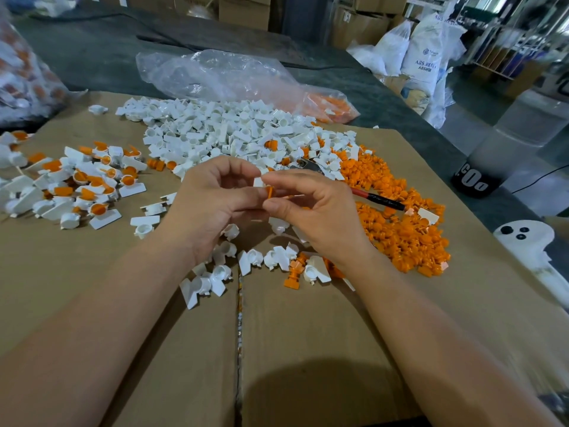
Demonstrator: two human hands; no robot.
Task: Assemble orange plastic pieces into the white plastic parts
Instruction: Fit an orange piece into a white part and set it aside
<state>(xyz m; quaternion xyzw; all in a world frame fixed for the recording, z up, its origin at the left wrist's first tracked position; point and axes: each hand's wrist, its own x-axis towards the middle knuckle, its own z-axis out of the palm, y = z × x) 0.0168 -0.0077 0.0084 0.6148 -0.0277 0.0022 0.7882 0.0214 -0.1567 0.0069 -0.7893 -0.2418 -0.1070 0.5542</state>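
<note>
My left hand and my right hand meet above the middle of the cardboard. Between their fingertips sit a small white plastic part and an orange plastic piece, touching each other. The left fingers pinch the white part, the right fingers hold the orange piece; how far it sits inside is hidden. A heap of loose white parts lies behind the hands. A heap of orange pieces lies to the right. Joined white-and-orange parts lie at the left.
Flattened cardboard covers the table. Pliers with a red-and-black handle lie on the orange heap. A clear plastic bag lies behind the white heap. Several loose white parts lie under my wrists. White sacks stand at the far right.
</note>
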